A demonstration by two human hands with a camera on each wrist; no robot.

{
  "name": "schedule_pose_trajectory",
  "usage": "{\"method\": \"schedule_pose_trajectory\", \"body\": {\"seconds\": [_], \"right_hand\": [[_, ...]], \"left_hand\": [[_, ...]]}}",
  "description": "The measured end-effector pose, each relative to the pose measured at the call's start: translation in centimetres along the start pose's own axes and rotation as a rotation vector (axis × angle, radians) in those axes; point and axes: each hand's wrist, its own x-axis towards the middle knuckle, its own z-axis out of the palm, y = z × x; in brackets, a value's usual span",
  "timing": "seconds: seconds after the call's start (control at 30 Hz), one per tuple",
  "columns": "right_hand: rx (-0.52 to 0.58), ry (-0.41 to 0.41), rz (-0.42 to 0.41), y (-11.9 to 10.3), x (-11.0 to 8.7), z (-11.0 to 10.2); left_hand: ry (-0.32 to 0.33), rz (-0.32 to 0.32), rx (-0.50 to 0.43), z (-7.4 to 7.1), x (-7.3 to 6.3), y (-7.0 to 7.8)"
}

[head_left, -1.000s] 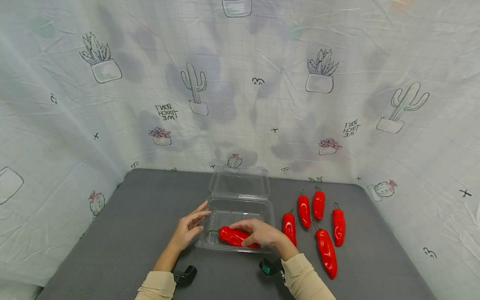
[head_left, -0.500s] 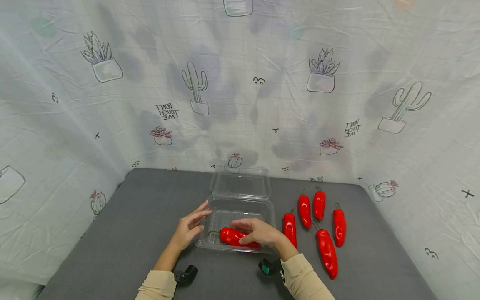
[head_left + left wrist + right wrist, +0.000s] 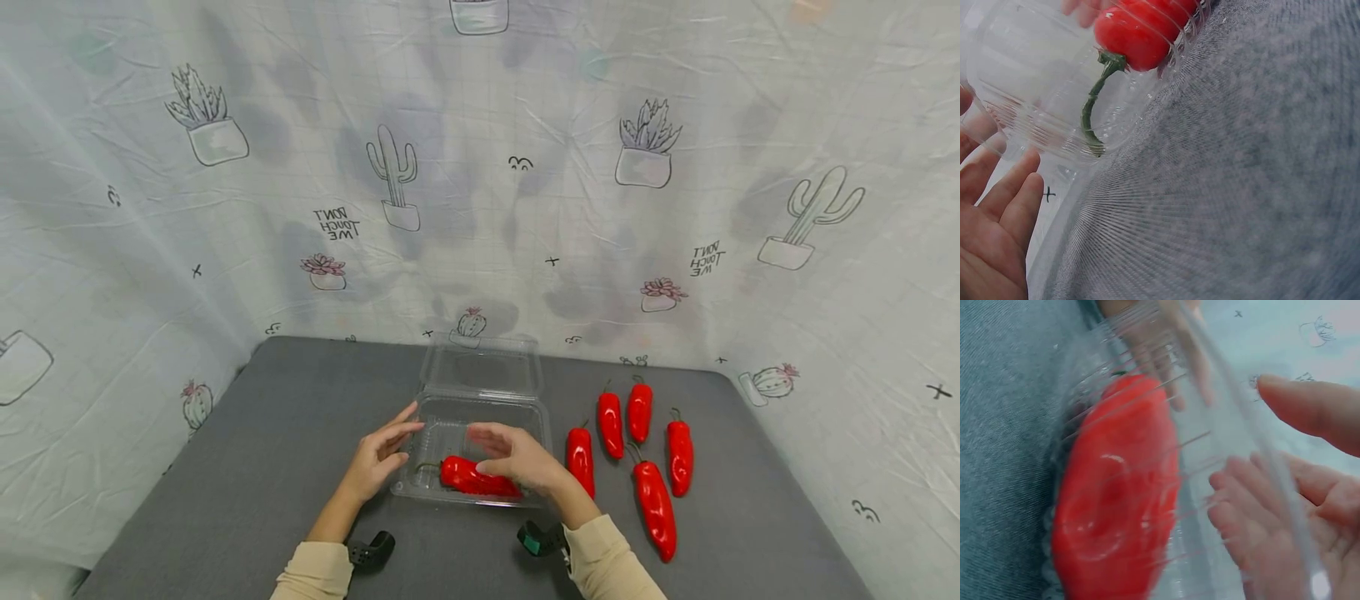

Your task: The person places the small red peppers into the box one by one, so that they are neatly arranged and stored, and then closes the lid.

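Observation:
A clear plastic clamshell container [image 3: 547, 433] stands on the grey table with its lid tipped back. Inside, along the near wall, lies a red pepper [image 3: 459, 473] with its green stem [image 3: 1090, 112] pointing left. My left hand [image 3: 372, 460] rests its extended fingers against the container's left side. Just over the pepper hovers my right hand [image 3: 521, 458], thumb and fingers spread and holding nothing. In the right wrist view the right palm [image 3: 1291, 531] shows through and beside the clear wall, apart from the pepper.
Several red peppers lie on the table right of the container, among them a near one [image 3: 655, 510], one close to the container [image 3: 580, 458] and a far right one [image 3: 680, 457]. A patterned white curtain [image 3: 480, 167] encloses the back and sides.
My right hand has let go of the pepper in the container and lifted slightly, its fingers spreading. The pepper stays in place. My left hand has not moved.

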Motion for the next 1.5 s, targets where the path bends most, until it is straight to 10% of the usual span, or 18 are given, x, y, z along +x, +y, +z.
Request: {"method": "schedule_pose_trajectory", "body": {"seconds": [0.93,1.5], "right_hand": [[0.027,0.282,-0.207,-2.0,-7.2,-4.0],[-0.050,0.514,-0.137,-2.5,-15.1,-7.9]], "left_hand": [[-0.009,-0.071,-0.006,0.0,-0.1,-0.2],[-0.012,-0.078,-0.003,-0.1,-0.1,-0.2]]}}
